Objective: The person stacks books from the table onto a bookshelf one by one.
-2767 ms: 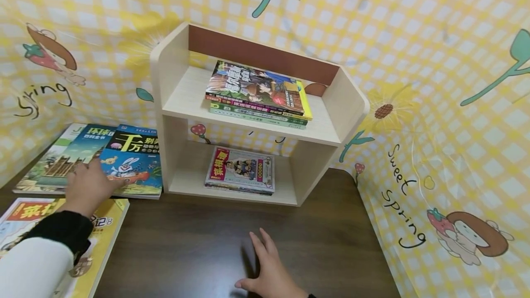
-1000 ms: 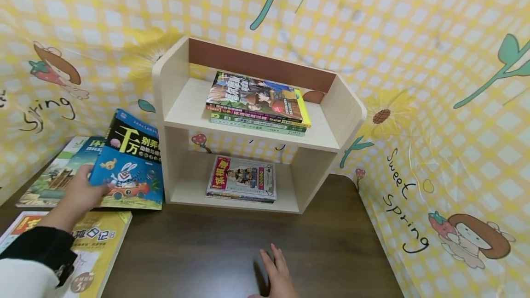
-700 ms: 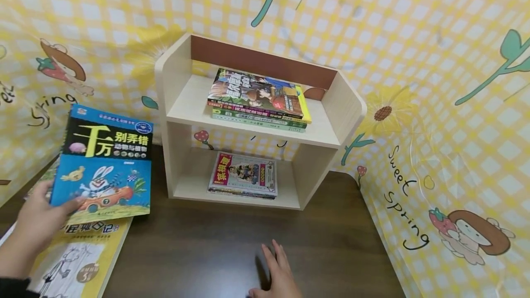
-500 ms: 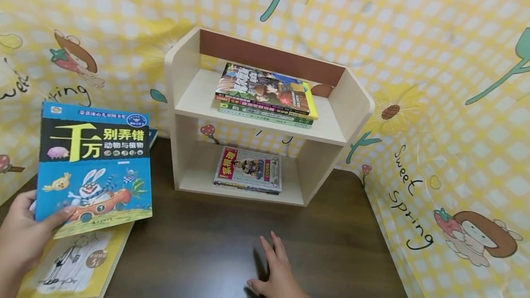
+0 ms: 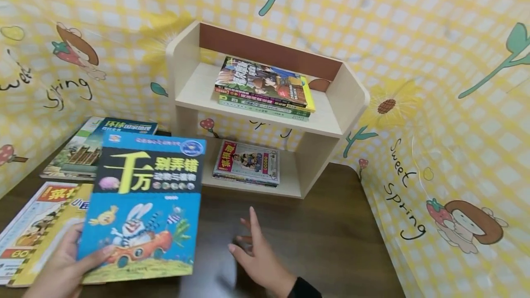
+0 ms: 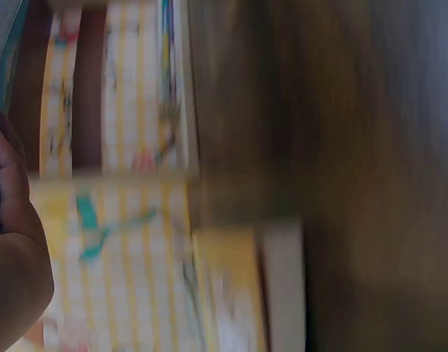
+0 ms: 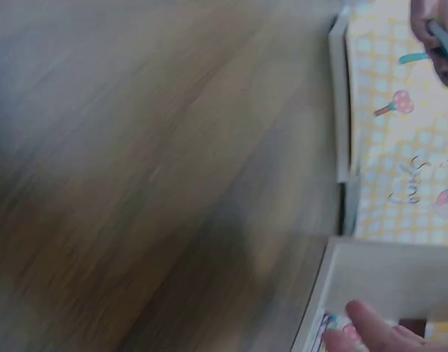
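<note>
— What's my left hand side giving you on the head view?
— I see the left hand [image 5: 64,261] at lower left, grasping the blue book [image 5: 142,206]: the thumb lies across its cover near the lower left corner. That cover, a rabbit in an orange car, faces my camera, left of centre in the lower half.
— And the right hand [image 5: 262,259]?
— Released, at bottom centre, its forefinger stretched out over the desk [image 5: 331,224].
— What's around them?
— I have the two-tier shelf [image 5: 319,153] in the upper middle, with the upper stack of books [image 5: 261,82] and the lower stack [image 5: 248,162] lying flat on its boards. At far left, the yellow book [image 5: 43,261] is partly hidden by the blue one.
— Wrist feeds?
— Blurred. The left one shows me only part of that hand, at the left edge.
</note>
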Available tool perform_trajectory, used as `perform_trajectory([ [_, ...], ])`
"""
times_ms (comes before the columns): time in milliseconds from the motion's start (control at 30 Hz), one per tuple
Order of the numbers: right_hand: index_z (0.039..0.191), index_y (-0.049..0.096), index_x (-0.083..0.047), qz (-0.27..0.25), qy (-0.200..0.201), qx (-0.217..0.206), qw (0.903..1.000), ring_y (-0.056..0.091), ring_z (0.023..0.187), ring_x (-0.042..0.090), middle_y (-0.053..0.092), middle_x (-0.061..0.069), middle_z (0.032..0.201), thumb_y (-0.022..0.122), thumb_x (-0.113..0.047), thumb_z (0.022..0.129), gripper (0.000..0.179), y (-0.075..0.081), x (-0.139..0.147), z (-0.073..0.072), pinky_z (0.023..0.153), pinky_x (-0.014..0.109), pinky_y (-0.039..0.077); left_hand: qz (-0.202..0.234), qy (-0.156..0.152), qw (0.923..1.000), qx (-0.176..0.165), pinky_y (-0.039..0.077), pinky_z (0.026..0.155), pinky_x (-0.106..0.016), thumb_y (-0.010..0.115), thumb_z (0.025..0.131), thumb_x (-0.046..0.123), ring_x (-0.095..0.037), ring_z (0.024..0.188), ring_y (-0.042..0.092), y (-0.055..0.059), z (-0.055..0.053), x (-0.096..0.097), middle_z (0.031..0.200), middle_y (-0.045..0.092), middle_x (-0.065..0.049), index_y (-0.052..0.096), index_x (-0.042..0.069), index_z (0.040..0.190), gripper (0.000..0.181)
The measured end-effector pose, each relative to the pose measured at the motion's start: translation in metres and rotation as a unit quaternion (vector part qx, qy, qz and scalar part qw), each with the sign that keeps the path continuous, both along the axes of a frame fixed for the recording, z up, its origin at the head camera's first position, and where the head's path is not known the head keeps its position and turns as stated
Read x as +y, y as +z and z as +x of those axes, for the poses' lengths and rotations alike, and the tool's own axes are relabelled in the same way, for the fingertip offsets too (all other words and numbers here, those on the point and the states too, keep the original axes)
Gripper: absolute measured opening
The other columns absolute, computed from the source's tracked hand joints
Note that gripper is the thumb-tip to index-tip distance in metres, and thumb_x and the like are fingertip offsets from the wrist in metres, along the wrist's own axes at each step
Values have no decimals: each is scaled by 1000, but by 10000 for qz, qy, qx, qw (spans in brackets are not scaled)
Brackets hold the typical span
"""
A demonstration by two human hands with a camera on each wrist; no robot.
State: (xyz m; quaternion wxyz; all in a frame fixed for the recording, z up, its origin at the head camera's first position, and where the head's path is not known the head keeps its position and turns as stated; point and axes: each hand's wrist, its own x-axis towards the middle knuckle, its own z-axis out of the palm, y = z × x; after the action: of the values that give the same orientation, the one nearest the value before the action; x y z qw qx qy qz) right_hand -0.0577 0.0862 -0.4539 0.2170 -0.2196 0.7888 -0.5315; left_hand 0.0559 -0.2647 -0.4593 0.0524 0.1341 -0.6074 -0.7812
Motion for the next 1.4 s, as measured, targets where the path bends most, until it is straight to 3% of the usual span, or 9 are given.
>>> perform_trajectory([
  [100,153,-16,-28,-637,-85,-499,9967,55,120,28,27,17,155,49,-38,101,85,6,-9,3,98,44,47,-32,-318,9989,-342,57,72,-27,58,92,-4,-8,87,66,-3,-7,28,99,66,16,38,28,121,48],
  [233,151,-21,-32,-1541,-305,-1088,9816,50,125,29,24,18,154,42,-37,103,79,11,-14,9,102,42,45,-333,-435,9970,-549,57,73,-29,61,88,-6,-11,86,66,-5,-20,68,99,65,6,35,13,125,49],
  [367,149,-25,-31,-2054,-479,-1131,9709,49,127,31,23,17,153,39,-31,105,78,9,-14,12,100,38,47,-630,-532,9915,-1004,56,75,-29,61,89,-5,-10,87,64,-1,-34,95,109,60,-4,26,2,133,58],
  [500,151,-23,-26,-2095,-724,-1059,9694,48,127,30,22,18,154,38,-27,106,76,5,-10,14,99,37,47,-707,-479,9904,-1091,55,75,-27,59,90,-6,-8,87,63,-1,-42,112,115,55,-11,24,0,137,58],
  [700,155,-9,-26,-2045,-994,-1174,9667,47,128,25,13,12,160,35,-20,106,66,-1,-5,17,97,34,48,-303,-297,9930,-1105,56,75,-28,57,94,-3,-10,87,65,-4,-50,128,108,61,-5,25,5,135,53],
  [1067,155,19,-13,-2124,-1887,-928,9543,54,112,20,38,14,150,44,-9,102,59,3,3,5,86,28,52,32,-40,9970,-772,53,79,-23,61,92,2,-5,90,61,-8,-58,158,109,58,1,26,4,130,52],
  [1267,153,24,-9,-1909,-2030,-905,9561,59,99,19,49,16,139,45,-6,101,56,6,16,-2,81,29,53,132,-201,9969,-755,54,80,-25,63,92,6,-7,91,63,-9,-59,170,113,58,-6,24,3,129,54],
  [1400,153,25,-9,-1789,-2010,-968,9583,60,96,18,51,16,137,45,-6,101,56,9,23,-2,80,30,54,338,-396,9951,-846,56,79,-32,61,95,11,-14,91,66,-11,-58,166,109,62,-10,23,5,127,50],
])
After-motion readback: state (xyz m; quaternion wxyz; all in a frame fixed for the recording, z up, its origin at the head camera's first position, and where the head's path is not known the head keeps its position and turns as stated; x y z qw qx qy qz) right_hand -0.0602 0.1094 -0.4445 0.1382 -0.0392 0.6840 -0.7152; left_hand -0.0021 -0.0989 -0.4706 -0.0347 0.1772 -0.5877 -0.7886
